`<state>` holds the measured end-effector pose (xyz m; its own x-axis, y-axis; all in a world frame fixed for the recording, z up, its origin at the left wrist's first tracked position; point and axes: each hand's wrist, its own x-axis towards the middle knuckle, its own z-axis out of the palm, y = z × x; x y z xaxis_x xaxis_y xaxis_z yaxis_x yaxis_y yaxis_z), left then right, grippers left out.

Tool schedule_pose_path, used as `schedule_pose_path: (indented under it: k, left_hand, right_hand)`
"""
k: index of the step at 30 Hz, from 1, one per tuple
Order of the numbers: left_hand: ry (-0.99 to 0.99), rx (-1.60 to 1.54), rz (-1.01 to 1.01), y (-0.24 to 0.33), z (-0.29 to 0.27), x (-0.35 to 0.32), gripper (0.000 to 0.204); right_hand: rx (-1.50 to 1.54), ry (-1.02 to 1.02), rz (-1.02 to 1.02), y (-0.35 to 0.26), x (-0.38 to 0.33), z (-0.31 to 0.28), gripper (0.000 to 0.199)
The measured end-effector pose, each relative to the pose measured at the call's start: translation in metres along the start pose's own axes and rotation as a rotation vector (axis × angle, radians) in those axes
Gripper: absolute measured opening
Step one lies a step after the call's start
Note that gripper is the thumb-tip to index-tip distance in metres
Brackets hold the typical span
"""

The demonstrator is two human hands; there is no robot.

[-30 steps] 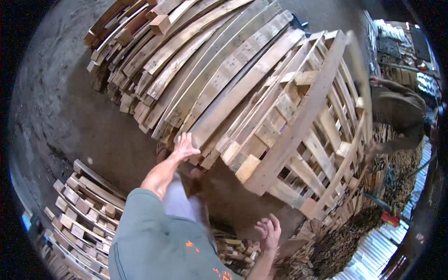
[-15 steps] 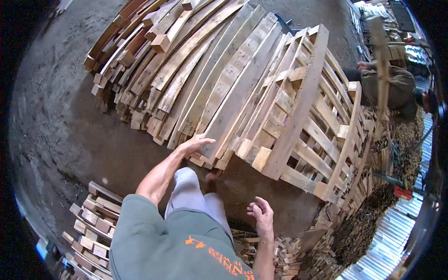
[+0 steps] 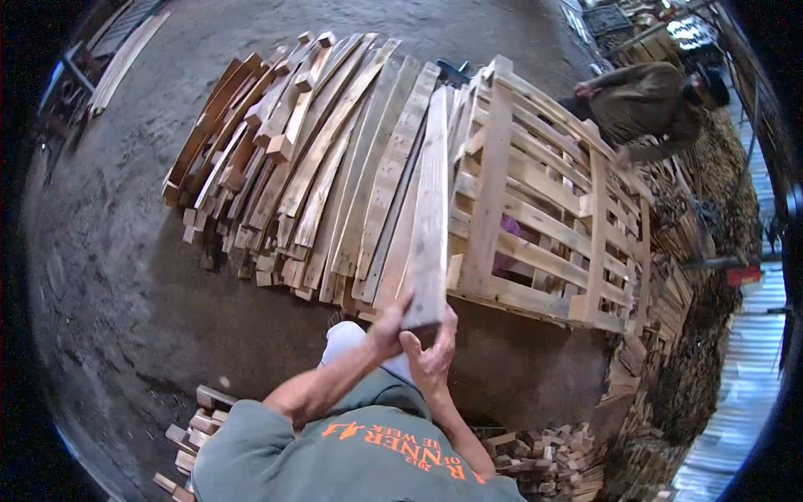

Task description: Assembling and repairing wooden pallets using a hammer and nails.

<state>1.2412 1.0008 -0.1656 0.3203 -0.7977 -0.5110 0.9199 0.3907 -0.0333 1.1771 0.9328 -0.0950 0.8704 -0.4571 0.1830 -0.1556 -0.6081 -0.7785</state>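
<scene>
A long wooden plank slants up from my hands, its near end raised in front of my body. My left hand is closed around the left side of that end. On the other side my right hand grips it, thumb and fingers at the end and right edge. Beneath and beside the plank lies a wide stack of wooden planks, some with blocks still fixed to them. Just right of the held plank stands a slatted wooden pallet, leaning over the pile.
Another person bends beyond the pallet at the upper right. Small wood offcuts are heaped at the lower right, and blocks lie at the lower left. Corrugated metal sheeting runs along the right. Long boards rest at the far left.
Both hands have taken hold of a plank and lifted its near end off the stack. My right hand came up from its spot apart from the wood. The other person has shifted position.
</scene>
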Motion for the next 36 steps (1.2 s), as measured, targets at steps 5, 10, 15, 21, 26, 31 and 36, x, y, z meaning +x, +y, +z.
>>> schedule_pose_path:
  k: [5, 10, 15, 21, 26, 31, 36]
  left_hand:
    - [-0.137, 0.110, -0.005, -0.060, 0.040, -0.033, 0.056]
    - [-0.004, 0.034, -0.079, -0.019, 0.029, 0.043, 0.089]
    - [0.273, -0.233, -0.013, 0.002, 0.032, 0.150, 0.096]
    - [0.111, -0.210, -0.082, -0.096, 0.111, 0.107, 0.048]
    - [-0.130, 0.353, 0.161, -0.192, 0.106, 0.113, 0.039]
    - [-0.133, 0.541, 0.243, -0.287, 0.135, 0.165, 0.040]
    - [-0.095, 0.533, 0.408, -0.365, 0.204, 0.252, 0.029]
  right_hand:
    - [0.100, 0.291, 0.184, -0.031, -0.015, -0.046, 0.037]
    - [-0.135, 0.275, -0.142, -0.096, -0.025, -0.164, 0.031]
    - [-0.100, 0.334, -0.163, -0.132, -0.049, -0.276, 0.037]
    - [-0.122, 0.711, -0.103, 0.027, -0.177, -0.442, 0.045]
    - [0.405, 0.992, 0.434, 0.157, -0.202, -0.550, 0.045]
    - [0.077, 1.062, 0.697, 0.283, -0.270, -0.596, 0.050]
    - [0.533, 1.076, 0.826, 0.321, -0.335, -0.579, 0.038]
